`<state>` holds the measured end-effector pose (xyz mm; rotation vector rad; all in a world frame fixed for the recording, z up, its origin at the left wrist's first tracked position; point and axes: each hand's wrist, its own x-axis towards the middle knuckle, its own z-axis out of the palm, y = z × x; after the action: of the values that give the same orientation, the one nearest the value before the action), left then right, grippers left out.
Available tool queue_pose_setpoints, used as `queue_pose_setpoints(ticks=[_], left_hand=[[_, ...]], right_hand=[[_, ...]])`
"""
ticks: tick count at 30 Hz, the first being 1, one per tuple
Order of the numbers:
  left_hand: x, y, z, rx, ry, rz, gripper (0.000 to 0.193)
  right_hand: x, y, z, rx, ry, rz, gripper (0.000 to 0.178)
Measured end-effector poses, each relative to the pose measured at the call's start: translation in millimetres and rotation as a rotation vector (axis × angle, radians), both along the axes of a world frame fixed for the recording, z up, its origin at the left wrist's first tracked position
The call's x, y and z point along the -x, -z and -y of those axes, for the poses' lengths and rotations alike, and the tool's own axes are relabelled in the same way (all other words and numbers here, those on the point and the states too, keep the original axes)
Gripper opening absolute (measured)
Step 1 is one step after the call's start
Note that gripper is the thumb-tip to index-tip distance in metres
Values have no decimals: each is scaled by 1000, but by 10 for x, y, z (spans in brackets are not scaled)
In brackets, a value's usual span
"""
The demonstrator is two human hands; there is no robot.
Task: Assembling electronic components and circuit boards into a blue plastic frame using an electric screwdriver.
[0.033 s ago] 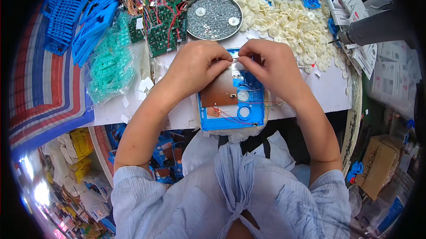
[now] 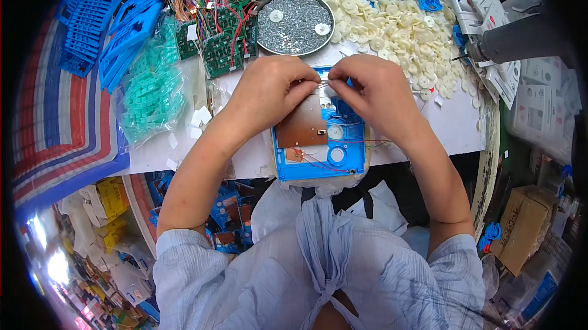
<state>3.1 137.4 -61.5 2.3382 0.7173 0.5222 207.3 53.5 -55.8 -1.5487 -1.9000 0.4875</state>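
Note:
A blue plastic casing (image 2: 288, 171) lies in front of me, its inside facing up. Fixed in it are a brown circuit board (image 2: 300, 128), a small white wheel (image 2: 335, 132) and thin red wires (image 2: 315, 163). At the casing's far end my left hand (image 2: 269, 88) and my right hand (image 2: 375, 85) face each other, each with thumb and forefinger pinched together. A thin, shiny strand or strip runs between the fingertips; its kind is too small to make out. The fingers hide part of the casing's far edge.
A round tin of screws (image 2: 294, 33) stands beyond the casing. Cream plastic wheels (image 2: 380, 17) are heaped at the far right, near a grey power screwdriver (image 2: 520, 39). Left lie green circuit boards (image 2: 223, 48), a bag of turquoise parts (image 2: 153, 97) and blue plastic frames (image 2: 131, 36).

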Motion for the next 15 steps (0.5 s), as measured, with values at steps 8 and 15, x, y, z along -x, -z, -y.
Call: queue_pose_setpoints(ticks=[8, 15], left_hand=[[-117, 95, 92, -211, -72, -49, 10], [-136, 91, 132, -165, -59, -6, 8]], right_hand=[[268, 17, 136, -120, -79, 504, 12], [315, -139, 428, 24, -95, 354, 10]])
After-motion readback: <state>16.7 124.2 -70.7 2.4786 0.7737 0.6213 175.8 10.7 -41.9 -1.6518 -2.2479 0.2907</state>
